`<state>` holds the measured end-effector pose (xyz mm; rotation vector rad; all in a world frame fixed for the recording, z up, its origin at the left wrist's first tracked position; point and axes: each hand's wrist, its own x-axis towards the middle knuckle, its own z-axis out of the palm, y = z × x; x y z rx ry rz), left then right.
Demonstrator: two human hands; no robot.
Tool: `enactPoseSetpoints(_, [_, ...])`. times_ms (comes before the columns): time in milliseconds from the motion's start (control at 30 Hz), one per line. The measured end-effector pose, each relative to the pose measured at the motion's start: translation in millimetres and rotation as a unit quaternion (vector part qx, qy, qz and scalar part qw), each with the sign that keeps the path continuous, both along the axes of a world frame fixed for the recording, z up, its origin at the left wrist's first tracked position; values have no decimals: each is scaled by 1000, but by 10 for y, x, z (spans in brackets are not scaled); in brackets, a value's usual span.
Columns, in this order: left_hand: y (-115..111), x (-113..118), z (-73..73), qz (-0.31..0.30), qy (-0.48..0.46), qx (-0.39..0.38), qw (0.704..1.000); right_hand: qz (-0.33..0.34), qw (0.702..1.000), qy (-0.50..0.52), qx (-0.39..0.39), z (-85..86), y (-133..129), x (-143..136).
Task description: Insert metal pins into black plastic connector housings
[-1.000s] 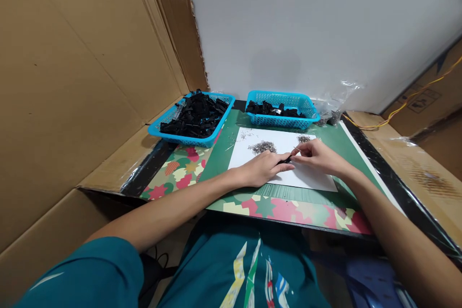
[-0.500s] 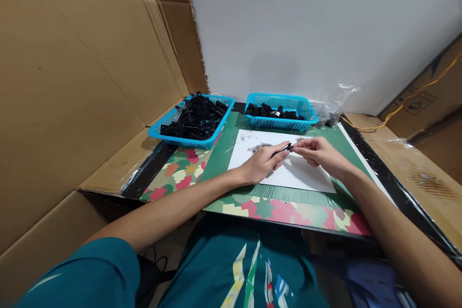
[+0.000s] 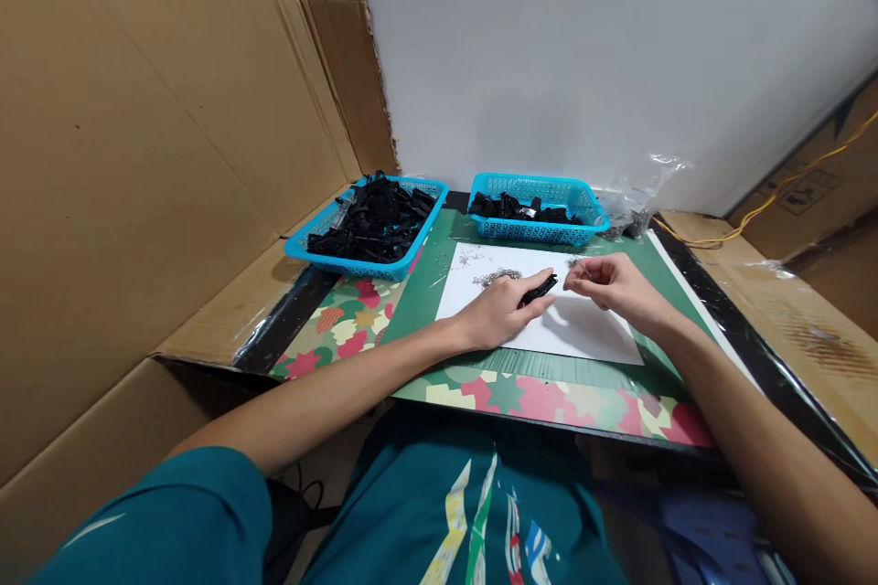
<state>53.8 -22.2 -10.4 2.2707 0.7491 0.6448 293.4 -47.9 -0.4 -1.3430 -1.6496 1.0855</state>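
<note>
My left hand is closed around a small black plastic piece, held between thumb and fingers above the white sheet. A short gap to the right of it, my right hand is pinched, thumb against fingertips. Something thin and small shows at those fingertips, too fine to name. Beside my left hand lies a heap of tiny metal pieces on the sheet. More of these bits lie scattered at the sheet's far left corner, and a few lie behind my right fingers.
A blue basket heaped with black pieces stands at the back left. Another blue basket with fewer pieces stands behind the sheet. Clear plastic bags sit right of it. Cardboard walls the left side; a yellow cable runs at right.
My right hand has drawn away to the right from the black piece, leaving a gap. My left hand still holds the piece, now turned slightly.
</note>
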Motion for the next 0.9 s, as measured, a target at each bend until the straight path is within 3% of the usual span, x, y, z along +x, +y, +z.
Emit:
enactPoseSetpoints(133, [-8,22,-8,5,33,41,999,47,994,-100,-11,-20,10,45])
enactPoseSetpoints(300, [-12,41,-63,14,83,105,991,54,989,-131,-31,-12,2,45])
enactPoseSetpoints(433, [-13,43,-86,4,97,108,989,82,982,-164,-47,6,-4,22])
enactPoseSetpoints(667, [-34,44,-34,-31,102,110,988,46,983,-164,-67,-36,15,-14])
enactPoseSetpoints(900, [-5,47,-75,-43,109,102,988,29,985,-160,-58,-61,15,-40])
